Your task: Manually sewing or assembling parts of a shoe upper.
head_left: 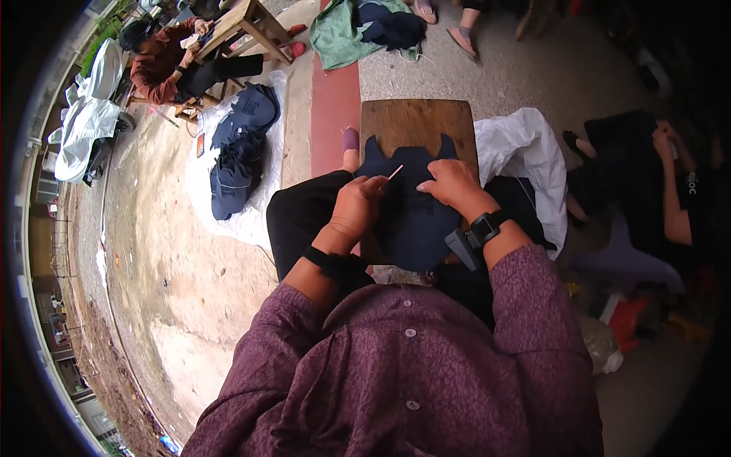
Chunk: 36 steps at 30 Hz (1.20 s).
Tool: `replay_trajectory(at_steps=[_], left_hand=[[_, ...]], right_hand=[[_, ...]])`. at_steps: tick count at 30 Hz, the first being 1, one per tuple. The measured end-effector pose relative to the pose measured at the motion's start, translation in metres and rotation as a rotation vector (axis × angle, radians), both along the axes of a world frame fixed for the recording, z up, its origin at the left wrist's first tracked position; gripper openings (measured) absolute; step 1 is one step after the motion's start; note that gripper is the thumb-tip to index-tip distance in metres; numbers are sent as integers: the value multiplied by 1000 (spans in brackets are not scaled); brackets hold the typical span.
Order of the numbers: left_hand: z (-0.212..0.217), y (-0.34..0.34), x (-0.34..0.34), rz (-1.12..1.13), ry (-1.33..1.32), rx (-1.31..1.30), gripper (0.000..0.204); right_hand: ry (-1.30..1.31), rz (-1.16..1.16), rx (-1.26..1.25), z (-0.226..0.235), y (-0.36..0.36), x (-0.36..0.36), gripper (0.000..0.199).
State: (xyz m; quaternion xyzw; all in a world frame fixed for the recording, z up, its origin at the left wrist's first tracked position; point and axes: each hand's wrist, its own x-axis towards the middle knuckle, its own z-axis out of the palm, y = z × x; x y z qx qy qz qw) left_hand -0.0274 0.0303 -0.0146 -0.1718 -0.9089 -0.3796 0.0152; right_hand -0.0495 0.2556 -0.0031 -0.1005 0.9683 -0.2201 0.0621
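Fabric, a dark navy piece [411, 217], lay on the wooden board [415, 122] across her lap. Left hand [356, 207] pinched a thin pale stick [394, 174] slanting toward the right hand [451, 185], whose fingers pressed the cloth.

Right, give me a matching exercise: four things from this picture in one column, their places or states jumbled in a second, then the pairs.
1. left hand
2. right hand
3. wooden board
4. pile of dark fabric

a. lies on white sheet on the ground
b. pinches a thin pale stick
c. under the dark cloth piece
d. presses the dark cloth piece

Pairs: 1-b, 2-d, 3-c, 4-a
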Motion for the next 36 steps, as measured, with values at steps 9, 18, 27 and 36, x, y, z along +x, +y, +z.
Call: replay_trajectory(at_steps=[9, 18, 27, 36], left_hand=[[7, -17, 3, -3, -78, -204, 19], [7, -21, -7, -93, -119, -282, 16], [14, -25, -46, -332, -5, -278, 4], [4, -23, -60, -474, -3, -179, 7]], right_hand=[[-56, 5, -23, -4, 1, -1, 41], [-65, 10, -35, -1, 0, -3, 42], [-35, 33, -85, -3, 3, -5, 41], [-17, 14, -66, 7, -5, 4, 38]])
